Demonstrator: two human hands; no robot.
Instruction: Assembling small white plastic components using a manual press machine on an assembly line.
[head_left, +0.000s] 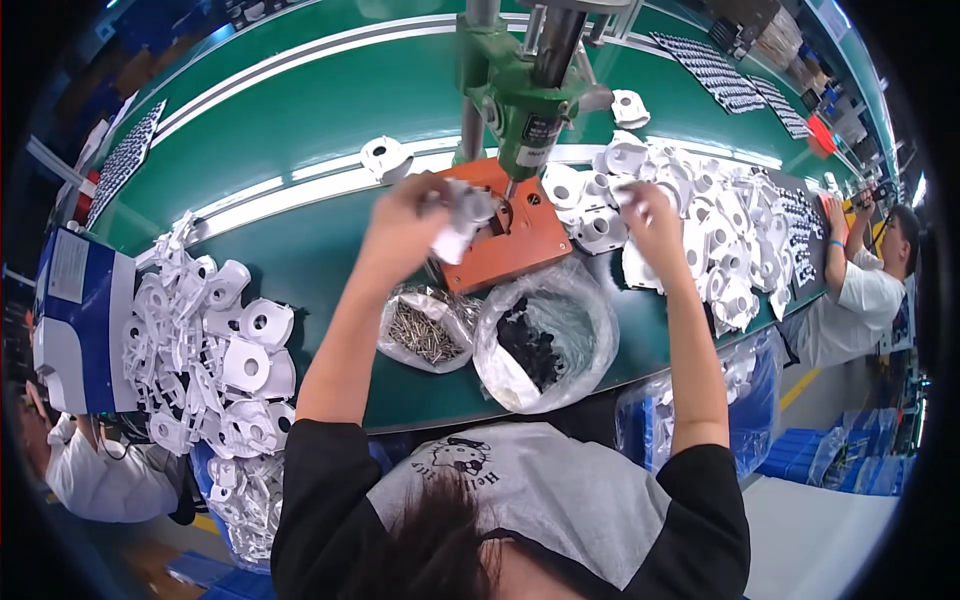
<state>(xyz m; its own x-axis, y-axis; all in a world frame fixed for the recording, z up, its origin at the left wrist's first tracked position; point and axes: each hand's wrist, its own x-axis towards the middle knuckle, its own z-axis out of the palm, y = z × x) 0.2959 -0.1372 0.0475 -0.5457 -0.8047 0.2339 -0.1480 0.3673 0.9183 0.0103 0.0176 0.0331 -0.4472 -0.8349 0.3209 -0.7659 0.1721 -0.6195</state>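
Observation:
My left hand [396, 235] is closed round a white plastic part [462, 218], held over the left side of an orange fixture block [535, 243]. Motion blurs that part a little. Above the block stands a green press [525, 115], its thin tip pointing down near the block's middle. My right hand [655, 230] is at the near-left edge of a heap of white plastic parts [730, 235]. Its fingers are pinched on a white part [624, 194], only partly visible. Many pieces in the heap have a round hole.
Nearest me lie an open clear bag of metal pins [425, 333] and another with small black parts [530, 345]. More white parts [255, 365] heap up at the left, beside a blue-and-white machine [85, 320]. A co-worker [865, 290] sits at the far right.

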